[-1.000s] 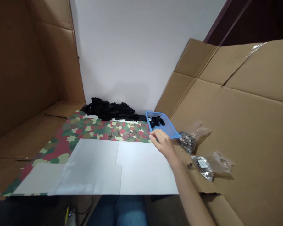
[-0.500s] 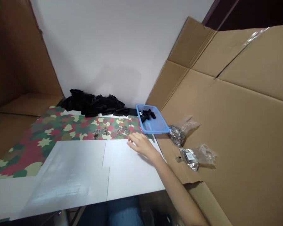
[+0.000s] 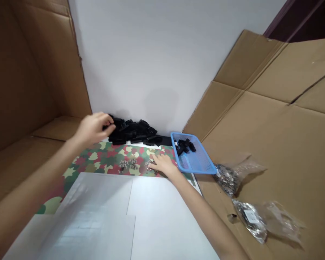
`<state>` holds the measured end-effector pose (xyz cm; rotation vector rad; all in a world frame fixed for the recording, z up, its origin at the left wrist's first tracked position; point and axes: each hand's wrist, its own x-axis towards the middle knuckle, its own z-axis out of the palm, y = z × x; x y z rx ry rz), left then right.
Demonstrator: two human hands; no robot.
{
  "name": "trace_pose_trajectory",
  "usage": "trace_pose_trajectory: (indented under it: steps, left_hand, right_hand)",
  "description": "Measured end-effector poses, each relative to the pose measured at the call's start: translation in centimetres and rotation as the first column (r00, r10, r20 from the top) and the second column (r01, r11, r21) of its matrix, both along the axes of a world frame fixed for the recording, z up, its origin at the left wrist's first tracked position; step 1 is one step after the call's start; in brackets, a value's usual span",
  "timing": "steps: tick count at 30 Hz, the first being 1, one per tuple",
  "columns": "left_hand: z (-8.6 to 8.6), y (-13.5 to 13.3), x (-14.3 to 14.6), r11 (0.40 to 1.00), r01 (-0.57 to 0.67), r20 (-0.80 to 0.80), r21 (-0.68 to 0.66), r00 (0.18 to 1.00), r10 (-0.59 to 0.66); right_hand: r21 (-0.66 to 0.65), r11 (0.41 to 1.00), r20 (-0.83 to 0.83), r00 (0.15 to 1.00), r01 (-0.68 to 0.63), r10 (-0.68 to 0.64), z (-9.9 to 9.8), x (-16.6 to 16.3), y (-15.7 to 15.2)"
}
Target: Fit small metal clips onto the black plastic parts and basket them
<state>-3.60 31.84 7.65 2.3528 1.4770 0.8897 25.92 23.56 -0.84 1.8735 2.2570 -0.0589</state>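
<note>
My left hand (image 3: 93, 127) reaches to the far left end of a pile of black plastic parts (image 3: 135, 131) by the wall, its fingers curled on one black part. My right hand (image 3: 162, 164) rests on the camouflage-patterned mat (image 3: 103, 159), fingertips pinching at a small heap of metal pieces (image 3: 151, 165). Two more little heaps of metal pieces (image 3: 128, 165) lie just to the left of it. A blue mesh basket (image 3: 199, 162) with a few black parts in it sits right of my right hand.
White sheets (image 3: 124, 213) cover the near table. Two clear bags of metal hardware (image 3: 227, 178) (image 3: 253, 218) lie on flattened cardboard (image 3: 273, 144) to the right. Cardboard walls stand at the left (image 3: 29, 72), and a white wall at the back.
My left arm came into view and reached the black pile. My right hand moved from the white sheet forward onto the mat, at the metal heap. The view shifted.
</note>
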Motion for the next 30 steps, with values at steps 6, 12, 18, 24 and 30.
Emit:
trace_pose_trajectory:
  steps: [6,12,18,24,30]
  left_hand:
    - [-8.4,3.1,1.6,0.994,-0.055,-0.204,-0.094,0.978,0.035]
    - [-10.0,3.8,1.5,0.961,-0.09,-0.038,-0.261,0.996,0.083]
    - [-6.2,1.7,2.5,0.845,0.07,0.443,-0.53,0.873,0.205]
    - [0.5,-3.5,5.3,0.58,0.587,0.822,-0.565,0.459,0.336]
    - [3.8,-6.6,7.0,0.285,0.893,0.835,-0.348,0.157,0.528]
  right_hand:
    - [-0.028,0.998,-0.002,0.999,-0.047,0.047,-0.7,0.1,0.4]
    - [-0.07,0.998,-0.041,0.999,0.009,-0.012,-0.5,0.5,0.7]
    - [-0.042,0.991,-0.174,0.976,0.126,-0.131,0.4,1.6,1.2]
    - [0.126,0.965,-0.564,0.817,0.228,-0.119,4.6,3.3,1.9]
    - [0.277,0.92,-0.894,0.425,0.277,0.141,10.1,1.8,0.6]
